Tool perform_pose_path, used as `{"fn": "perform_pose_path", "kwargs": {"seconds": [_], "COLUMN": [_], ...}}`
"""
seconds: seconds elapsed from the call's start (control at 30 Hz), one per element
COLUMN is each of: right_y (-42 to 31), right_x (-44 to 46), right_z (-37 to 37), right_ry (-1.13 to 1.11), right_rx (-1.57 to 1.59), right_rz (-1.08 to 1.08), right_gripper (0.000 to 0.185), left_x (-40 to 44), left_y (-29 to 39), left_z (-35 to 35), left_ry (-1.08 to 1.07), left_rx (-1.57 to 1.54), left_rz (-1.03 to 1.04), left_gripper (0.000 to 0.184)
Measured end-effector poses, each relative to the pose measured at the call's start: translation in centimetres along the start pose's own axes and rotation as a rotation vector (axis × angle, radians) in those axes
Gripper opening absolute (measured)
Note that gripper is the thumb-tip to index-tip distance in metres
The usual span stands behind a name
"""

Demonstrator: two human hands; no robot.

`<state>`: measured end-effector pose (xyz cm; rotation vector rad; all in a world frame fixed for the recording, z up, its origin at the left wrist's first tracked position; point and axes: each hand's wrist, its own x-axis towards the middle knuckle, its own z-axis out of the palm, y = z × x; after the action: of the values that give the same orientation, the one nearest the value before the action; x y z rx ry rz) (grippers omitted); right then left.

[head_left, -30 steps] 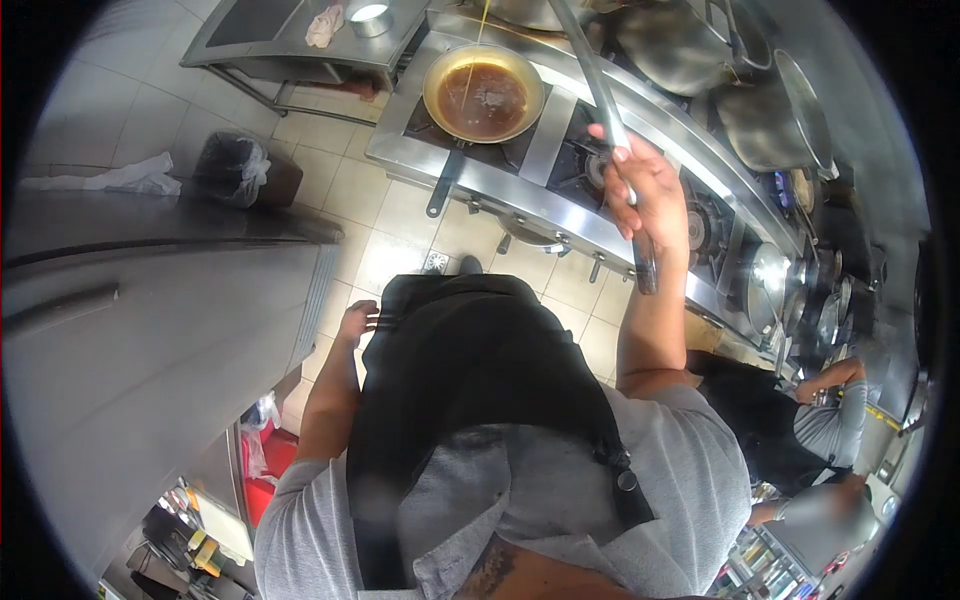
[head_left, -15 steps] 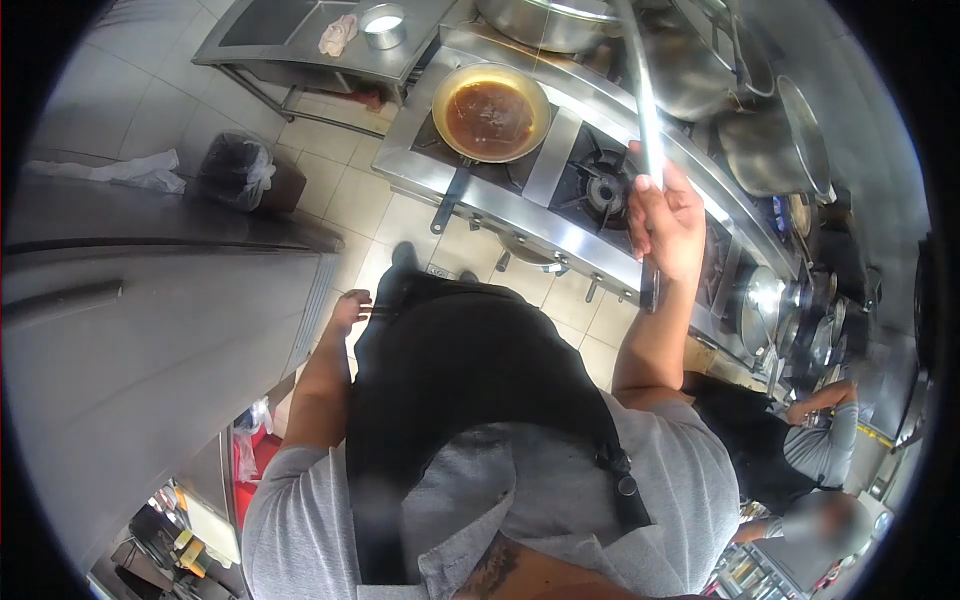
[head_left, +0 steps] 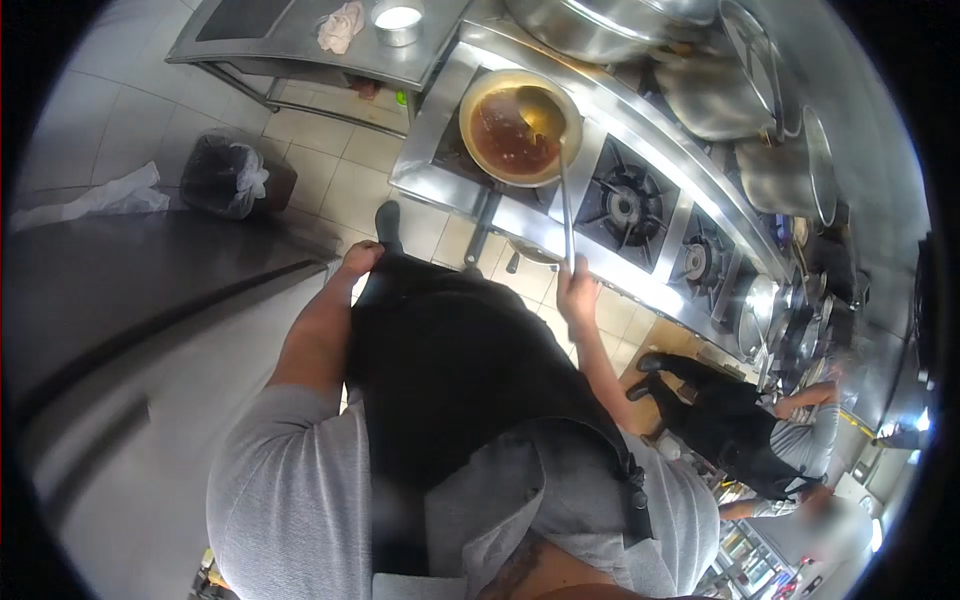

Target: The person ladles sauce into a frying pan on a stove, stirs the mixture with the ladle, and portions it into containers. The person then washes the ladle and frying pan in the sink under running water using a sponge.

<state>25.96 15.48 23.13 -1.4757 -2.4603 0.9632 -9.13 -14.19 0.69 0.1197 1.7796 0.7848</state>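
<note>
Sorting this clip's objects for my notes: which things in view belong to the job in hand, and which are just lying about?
In use:
- ladle, gripped by the right hand
- pan under the ladle's bowl
- brown liquid in the pan
- stove

Apparently lying about:
- pale cloth
- metal container
- lined bin
- large pots behind the burners

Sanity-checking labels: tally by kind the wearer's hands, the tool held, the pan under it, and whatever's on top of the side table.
Hands: 2 (left hand, right hand)
Ladle: 1
Pan: 1
Cloth: 1
Tin: 1
Total: 6
</note>
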Motion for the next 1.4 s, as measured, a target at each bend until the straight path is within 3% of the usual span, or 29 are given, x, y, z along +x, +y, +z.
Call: {"fn": "perform_pose_path", "kwargs": {"seconds": [0.07,0.1,0.13,0.17,0.23,0.3,0.33,0.4,0.43,0.5,0.53,0.57,0.6,0.63,0.67,0.7,0.73,0.8,0.83,0.9,0.93,1.0,1.13,1.23,1.3,1.37,1.4], "right_y": [2.5,-4.3,-5.4,-9.4,-12.9,-15.8,-18.0,-22.8,-25.9,-34.2,-38.8,-42.6,-45.8,-49.2,-52.1,-54.2,-54.8,-60.0,-60.5,-59.7,-61.6,-66.3,-66.6,-64.8,-65.3,-65.1,-65.3], "right_x": [-0.2,-0.5,-0.1,0.4,1.9,3.9,5.5,9.0,11.7,17.6,20.8,24.3,28.3,32.3,36.4,41.3,46.8,52.7,55.9,60.9,61.1,60.6,60.4,56.9,54.6,57.1,59.0], "right_z": [2.1,-1.0,-1.8,-4.0,-5.1,-5.4,-4.9,-3.3,-1.7,1.5,3.6,6.3,9.4,13.0,16.8,20.7,25.2,28.1,30.5,35.3,33.7,28.1,27.6,28.4,28.6,28.1,28.7], "right_ry": [0.054,-0.157,-0.245,-0.326,-0.42,-0.596,-0.605,-0.865,-1.051,-1.046,-1.02,-0.973,-0.957,-0.825,-0.822,-0.84,-0.736,-0.638,-0.624,0.031,0.033,-0.375,-0.413,-0.159,-0.32,-0.537,-0.855], "right_rx": [0.179,0.665,1.012,1.142,1.262,1.429,1.426,1.83,1.973,1.884,1.744,1.64,1.508,1.315,1.312,1.164,0.854,-0.165,-0.156,-0.492,-0.49,-0.616,-0.503,-0.567,0.378,0.176,0.792], "right_rz": [-0.094,0.404,0.486,0.544,0.532,0.46,0.458,0.432,0.373,0.408,0.262,0.264,0.2,0.184,0.199,0.22,0.013,-0.228,-0.235,-0.642,-0.64,-0.585,-0.541,-0.75,0.094,-0.15,0.188], "right_gripper": [0.026,0.022,0.021,0.026,0.033,0.039,0.039,0.048,0.054,0.053,0.051,0.048,0.041,0.03,0.02,0.023,0.014,0.021,0.021,0.019,0.019,0.022,0.019,0.02,0.018,0.027,0.024], "left_x": [2.4,3.1,3.4,5.3,7.2,7.7,7.4,7.6,7.5,7.5,7.0,7.0,9.2,9.7,9.6,9.6,9.0,8.4,8.2,7.9,7.6,8.2,9.8,9.0,9.9,10.6,11.0], "left_y": [0.9,1.8,2.8,2.3,2.9,4.6,5.8,7.5,8.4,10.7,13.2,14.7,13.9,14.9,16.3,17.9,19.3,21.8,22.1,20.8,20.0,17.4,10.8,9.6,7.9,7.7,8.0], "left_z": [-1.0,-1.7,-2.4,-3.2,-5.3,-6.2,-7.2,-9.1,-10.1,-12.0,-13.5,-14.8,-16.1,-17.3,-18.7,-20.1,-21.2,-22.8,-23.2,-23.7,-23.9,-23.4,-20.7,-18.8,-18.0,-17.7,-18.1], "left_ry": [-0.082,-0.048,-0.007,-0.005,-0.125,-0.04,0.0,0.037,0.155,0.268,0.462,0.658,0.709,0.717,0.782,0.843,0.845,0.893,0.94,0.915,0.891,0.923,0.995,1.065,1.03,1.005,1.001], "left_rx": [-0.075,-0.022,0.036,0.035,-0.107,-0.287,-0.321,-0.353,-0.427,-0.497,-0.535,-0.571,-0.572,-0.573,-0.621,-0.668,-0.701,-0.731,-0.728,-0.728,-0.729,-0.661,-0.382,-0.184,-0.17,-0.173,-0.207], "left_rz": [0.062,0.097,0.129,0.146,0.132,0.014,0.058,0.101,0.219,0.331,0.396,0.463,0.645,0.662,0.694,0.733,0.734,0.765,0.78,0.718,0.644,0.61,0.422,0.362,0.35,0.334,0.34], "left_gripper": [0.033,0.029,0.027,0.029,0.03,0.029,0.028,0.027,0.027,0.028,0.034,0.042,0.036,0.036,0.036,0.036,0.035,0.034,0.036,0.035,0.035,0.034,0.032,0.035,0.036,0.037,0.037]}}
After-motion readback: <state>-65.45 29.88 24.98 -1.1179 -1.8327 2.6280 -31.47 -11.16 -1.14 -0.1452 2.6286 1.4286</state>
